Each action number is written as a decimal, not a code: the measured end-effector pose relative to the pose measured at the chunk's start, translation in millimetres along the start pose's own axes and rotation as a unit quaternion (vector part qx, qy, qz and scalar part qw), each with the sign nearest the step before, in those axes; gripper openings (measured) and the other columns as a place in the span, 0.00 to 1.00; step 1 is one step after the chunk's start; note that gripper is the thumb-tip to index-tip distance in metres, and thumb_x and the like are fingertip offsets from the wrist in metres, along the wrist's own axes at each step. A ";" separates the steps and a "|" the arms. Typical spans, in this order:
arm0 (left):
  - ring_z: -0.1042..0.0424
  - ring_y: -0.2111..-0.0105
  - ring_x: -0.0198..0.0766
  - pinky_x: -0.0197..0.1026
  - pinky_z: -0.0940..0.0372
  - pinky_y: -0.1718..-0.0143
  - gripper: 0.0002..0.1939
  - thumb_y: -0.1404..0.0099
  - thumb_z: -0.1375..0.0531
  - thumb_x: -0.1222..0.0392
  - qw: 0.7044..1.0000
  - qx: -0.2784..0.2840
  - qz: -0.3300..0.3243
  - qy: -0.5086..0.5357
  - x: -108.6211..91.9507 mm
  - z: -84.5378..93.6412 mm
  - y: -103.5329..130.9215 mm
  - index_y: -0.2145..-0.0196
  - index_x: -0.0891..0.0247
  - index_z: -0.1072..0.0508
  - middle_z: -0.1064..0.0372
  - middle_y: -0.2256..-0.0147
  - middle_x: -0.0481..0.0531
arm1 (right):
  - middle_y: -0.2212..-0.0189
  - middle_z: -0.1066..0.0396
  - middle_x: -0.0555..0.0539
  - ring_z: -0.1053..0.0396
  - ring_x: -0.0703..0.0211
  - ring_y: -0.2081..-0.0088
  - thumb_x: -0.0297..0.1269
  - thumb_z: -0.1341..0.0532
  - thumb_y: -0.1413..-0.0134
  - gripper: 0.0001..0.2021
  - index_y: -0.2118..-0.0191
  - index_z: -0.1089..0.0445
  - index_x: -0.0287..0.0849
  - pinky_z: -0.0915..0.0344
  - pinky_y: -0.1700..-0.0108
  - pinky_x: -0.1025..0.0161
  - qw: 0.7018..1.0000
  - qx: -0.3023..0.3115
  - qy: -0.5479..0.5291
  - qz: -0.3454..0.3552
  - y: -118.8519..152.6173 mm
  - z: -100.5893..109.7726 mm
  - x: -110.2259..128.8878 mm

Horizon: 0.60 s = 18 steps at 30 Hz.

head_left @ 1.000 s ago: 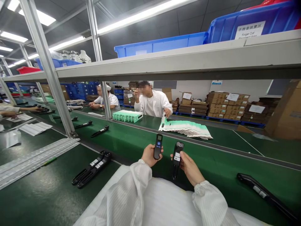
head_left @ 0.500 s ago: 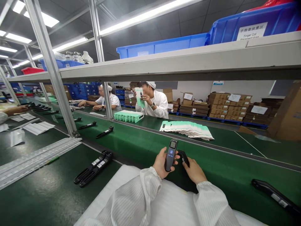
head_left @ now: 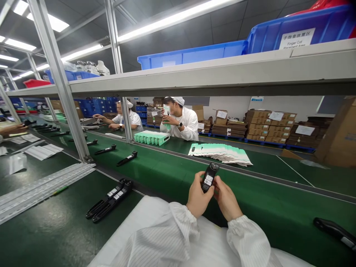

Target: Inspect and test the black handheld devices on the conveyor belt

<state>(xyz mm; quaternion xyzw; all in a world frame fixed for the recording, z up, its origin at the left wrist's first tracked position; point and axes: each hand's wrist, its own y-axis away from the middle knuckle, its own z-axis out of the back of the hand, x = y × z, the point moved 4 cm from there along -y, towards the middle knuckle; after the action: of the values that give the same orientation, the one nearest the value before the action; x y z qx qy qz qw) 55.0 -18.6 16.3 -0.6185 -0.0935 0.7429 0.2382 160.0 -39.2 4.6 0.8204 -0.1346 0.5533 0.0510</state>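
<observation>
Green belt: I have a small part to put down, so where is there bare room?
The green belt has one bare patch between the right hand and the rightmost black device, and another between the left hand and the belt's next device leftward. It is crowded far left, where black devices lie close together.

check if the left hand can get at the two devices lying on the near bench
Probably, yes: the left hand has the two devices off to its left, with nothing seen on top of them. It holds another device, though, so it would likely need freeing first.
</observation>
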 end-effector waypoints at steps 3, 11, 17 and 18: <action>0.36 0.69 0.33 0.36 0.42 0.66 0.21 0.44 0.42 0.59 0.999 0.012 -0.004 0.039 -3.2 -2.6 1.1 0.53 0.58 0.40 0.37 0.69 0.47 | 0.64 0.27 0.46 0.32 0.53 0.61 0.52 0.37 0.62 0.19 0.66 0.27 0.44 0.37 0.64 0.62 1.000 0.007 -0.008 0.001 3.0 -3.3 2.7; 0.41 0.76 0.30 0.33 0.46 0.76 0.25 0.43 0.50 0.40 0.915 -0.026 0.280 0.291 40.5 4.9 -11.8 0.63 0.65 0.32 0.40 0.74 0.47 | 0.69 0.29 0.49 0.34 0.58 0.66 0.51 0.37 0.59 0.16 0.68 0.28 0.44 0.39 0.68 0.65 1.000 0.021 0.001 -0.004 0.1 4.0 -3.3; 0.42 0.80 0.26 0.32 0.49 0.77 0.19 0.43 0.46 0.47 0.866 -0.049 0.369 0.335 62.9 12.9 -14.2 0.65 0.66 0.32 0.40 0.77 0.44 | 0.67 0.28 0.47 0.33 0.56 0.65 0.52 0.37 0.60 0.18 0.66 0.29 0.44 0.38 0.68 0.64 0.999 0.019 0.022 -0.016 -1.0 5.9 -7.4; 0.42 0.80 0.26 0.32 0.49 0.78 0.18 0.43 0.46 0.48 0.867 -0.049 0.366 0.334 63.3 13.6 -14.6 0.65 0.66 0.32 0.40 0.77 0.45 | 0.67 0.28 0.47 0.33 0.56 0.65 0.52 0.37 0.60 0.18 0.66 0.29 0.44 0.38 0.68 0.63 0.999 0.022 0.024 -0.019 -1.5 6.3 -8.7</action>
<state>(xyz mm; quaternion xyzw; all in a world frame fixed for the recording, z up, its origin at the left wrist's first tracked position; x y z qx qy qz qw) 37.7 25.8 -29.8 -0.8304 0.1889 0.5201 -0.0647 163.0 -37.9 -5.7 0.8101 -0.1059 0.5747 0.0468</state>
